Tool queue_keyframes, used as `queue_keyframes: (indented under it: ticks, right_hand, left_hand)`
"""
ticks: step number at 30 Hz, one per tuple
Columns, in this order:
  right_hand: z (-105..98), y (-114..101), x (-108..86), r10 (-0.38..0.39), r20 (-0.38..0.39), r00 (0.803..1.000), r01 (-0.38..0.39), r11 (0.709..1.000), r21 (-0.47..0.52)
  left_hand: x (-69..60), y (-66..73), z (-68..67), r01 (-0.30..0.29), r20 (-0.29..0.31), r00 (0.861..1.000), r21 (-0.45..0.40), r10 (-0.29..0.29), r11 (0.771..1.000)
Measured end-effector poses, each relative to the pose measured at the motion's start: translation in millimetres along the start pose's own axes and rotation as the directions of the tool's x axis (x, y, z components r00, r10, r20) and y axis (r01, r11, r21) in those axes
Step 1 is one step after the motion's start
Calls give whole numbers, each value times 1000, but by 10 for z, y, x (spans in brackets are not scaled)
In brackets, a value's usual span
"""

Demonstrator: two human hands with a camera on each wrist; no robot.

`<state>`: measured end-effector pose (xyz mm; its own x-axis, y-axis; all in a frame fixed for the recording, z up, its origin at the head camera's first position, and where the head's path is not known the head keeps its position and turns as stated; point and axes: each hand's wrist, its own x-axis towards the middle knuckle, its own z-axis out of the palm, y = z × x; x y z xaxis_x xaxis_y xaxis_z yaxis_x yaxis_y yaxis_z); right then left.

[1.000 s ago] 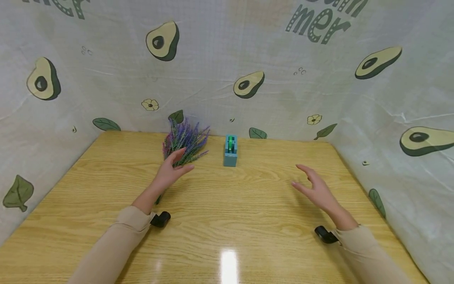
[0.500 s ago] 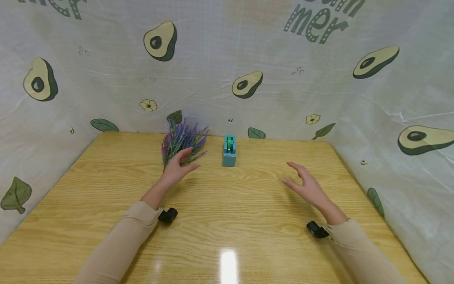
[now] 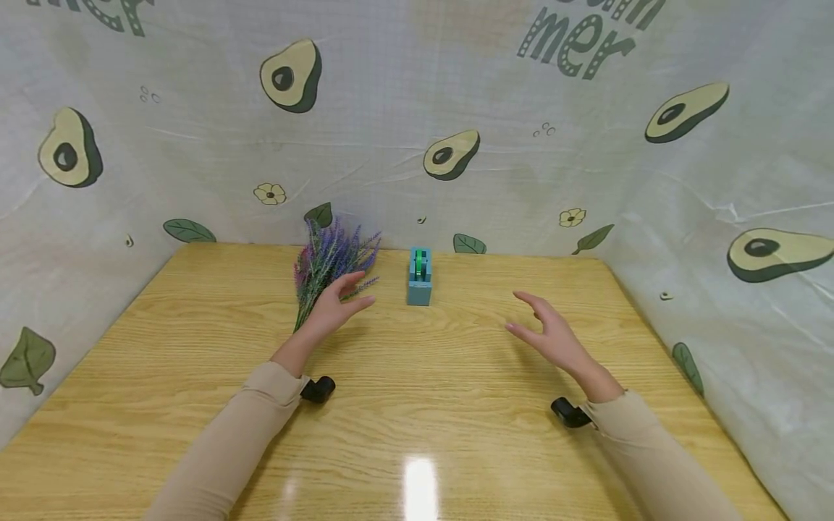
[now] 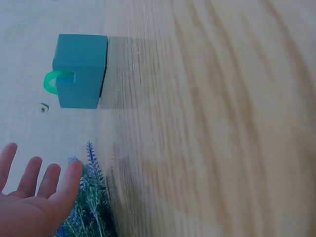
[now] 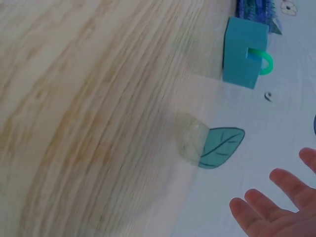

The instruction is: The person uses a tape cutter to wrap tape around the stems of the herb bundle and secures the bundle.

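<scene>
Hanging cloth: pale sheeting along the far, left and right sides, printed with avocados and leaves

Table: light wood grain with a bright glare toward the near middle; it bears two loose things, both toward the far edge

Work on the table: judging by how things lie, no hold is made and neither thing is lifted; no handling looks done, and taking hold of anything is all left to do

Tan sleeves: one at the near left, the other at the near right, both pointing toward the far side

Flower bunch: purple and pink heads on green stems, lying at the far left, heads to the far edge, stems running nearward and partly hidden by a hand

Left hand: thumb and fingers parted, gripping nothing; it overlaps the bunch in the head view, and whether it touches cannot be told

Right hand: thumb apart from the fingers, also gripping nothing; over the right part of the table, well apart from both things

Tape dispenser: blue, standing at the far middle, right of the bunch, touched by neither hand

Wrist cameras: black, one at each cuff

Green roll: seated in the dispenser, its rim jutting out
</scene>
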<state>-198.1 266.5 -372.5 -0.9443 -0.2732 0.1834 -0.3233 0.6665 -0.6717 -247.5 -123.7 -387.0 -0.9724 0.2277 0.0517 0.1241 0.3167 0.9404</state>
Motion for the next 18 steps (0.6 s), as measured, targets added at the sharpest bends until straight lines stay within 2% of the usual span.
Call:
queue_keyframes:
  ticks: [5,18]
  right_hand:
    - [25,-27,28,6,7,1000,-6,1000,9]
    - [134,-71,181,-16,36,999,14,999,50]
  left_hand:
    - [47,7,38,18,8,1000,30,-19,999]
    - [165,15,97,0,62,998,-14,1,1000]
